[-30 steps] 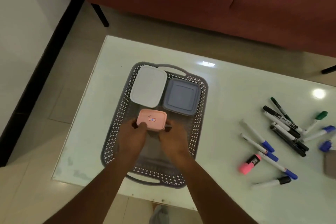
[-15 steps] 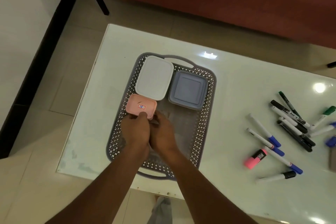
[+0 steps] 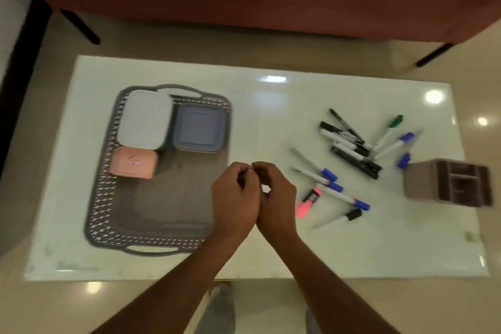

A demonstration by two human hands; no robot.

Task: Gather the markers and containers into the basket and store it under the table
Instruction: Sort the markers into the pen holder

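head view: three containers [image 3: 145,119] sit in the basket [image 3: 100,198], markers [image 3: 349,149] and a grey organizer [image 3: 450,183] lie outside it on the counter [image 3: 379,247] at right, basket not yet stored, left hand [image 3: 234,198] and right hand [image 3: 276,195] curled, empty.

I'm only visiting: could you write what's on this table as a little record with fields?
Basket: grey, on the left of the white table
Inside basket: white container, blue-grey container, pink container
Outside basket: markers and a pink highlighter scattered right; grey organiser far right
Left hand: fingers curled, holding nothing
Right hand: curled, empty, beside the left hand
Not yet done: markers into basket
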